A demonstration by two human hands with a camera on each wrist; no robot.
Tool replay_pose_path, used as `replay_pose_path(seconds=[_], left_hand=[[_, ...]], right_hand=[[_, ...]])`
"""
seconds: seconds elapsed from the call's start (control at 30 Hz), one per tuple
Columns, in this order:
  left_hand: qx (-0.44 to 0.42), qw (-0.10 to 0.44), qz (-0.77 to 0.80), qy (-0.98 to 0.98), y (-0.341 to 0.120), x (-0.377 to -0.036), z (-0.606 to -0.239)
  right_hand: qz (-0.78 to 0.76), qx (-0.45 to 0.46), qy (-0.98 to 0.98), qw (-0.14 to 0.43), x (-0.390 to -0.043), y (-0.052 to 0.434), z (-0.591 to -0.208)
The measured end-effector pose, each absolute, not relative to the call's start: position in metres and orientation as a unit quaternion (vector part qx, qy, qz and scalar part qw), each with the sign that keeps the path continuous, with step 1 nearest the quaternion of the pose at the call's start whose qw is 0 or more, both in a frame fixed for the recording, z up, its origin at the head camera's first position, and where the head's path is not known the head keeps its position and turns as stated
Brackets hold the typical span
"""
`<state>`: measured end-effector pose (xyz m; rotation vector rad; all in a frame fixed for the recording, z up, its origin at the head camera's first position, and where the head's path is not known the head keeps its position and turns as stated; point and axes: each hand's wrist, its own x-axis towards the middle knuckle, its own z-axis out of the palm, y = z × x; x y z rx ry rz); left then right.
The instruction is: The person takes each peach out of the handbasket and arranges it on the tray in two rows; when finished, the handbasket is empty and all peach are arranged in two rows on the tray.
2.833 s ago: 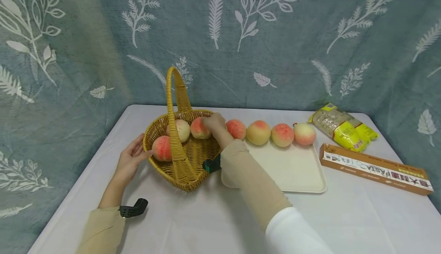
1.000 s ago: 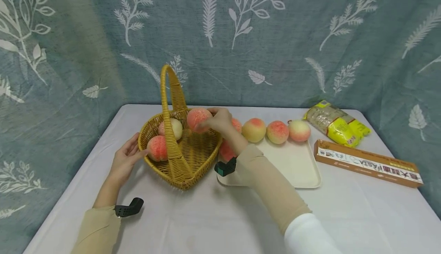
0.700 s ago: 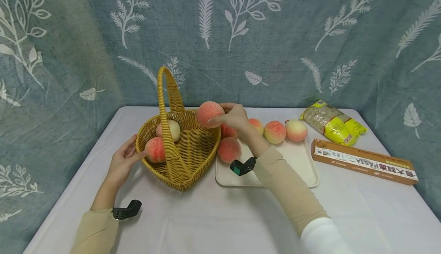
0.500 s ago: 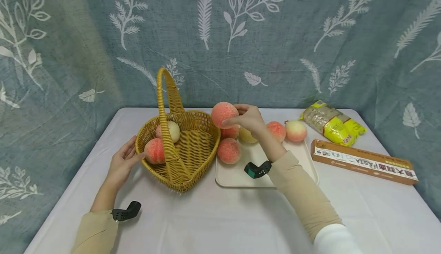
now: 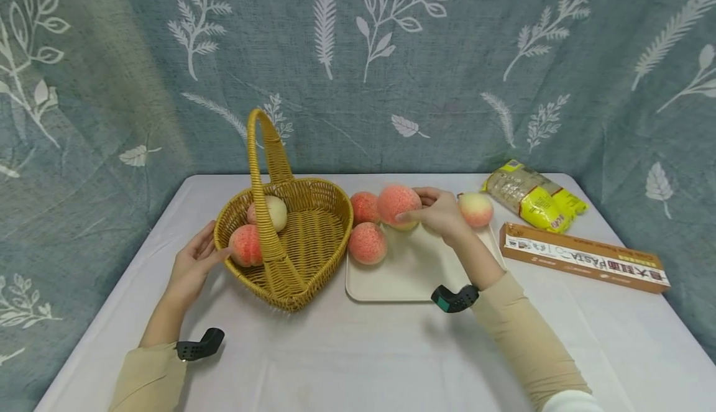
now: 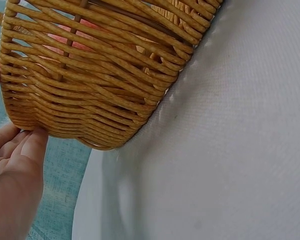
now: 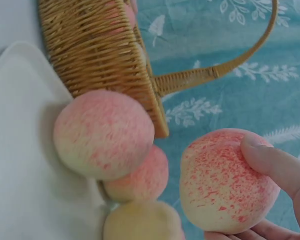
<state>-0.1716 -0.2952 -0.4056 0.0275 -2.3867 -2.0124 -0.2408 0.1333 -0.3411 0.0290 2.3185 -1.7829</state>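
I am watching the right hand (image 5: 442, 213) holding a peach (image 5: 398, 205) in its grip, fingers curled round it, just above the far edge of the tray (image 5: 414, 275). A moment ago that peach was over the basket (image 5: 313, 244) rim; now it is hanging over the tray beside the peaches already resting along the tray's far edge, so it looks about ready to be set down. The left hand (image 5: 192, 266) is still steadying the basket's left wall with straight fingers, grip relaxed. Two peaches are remaining inside the basket.
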Motion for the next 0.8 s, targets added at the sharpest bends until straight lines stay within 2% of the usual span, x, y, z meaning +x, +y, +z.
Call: replay_pose_path(seconds=[0.37,0.8], left_hand=[[0.012,0.014,-0.644,-0.764,-0.294,-0.173,-0.404],[0.013,0.015,-0.653,-0.757,-0.294,-0.172,-0.405]], right_hand=[[-0.605,-0.002,0.788,0.113,-0.224,0.161,-0.364],[-0.529,-0.021,0.842,0.105,-0.219,0.157,-0.39]])
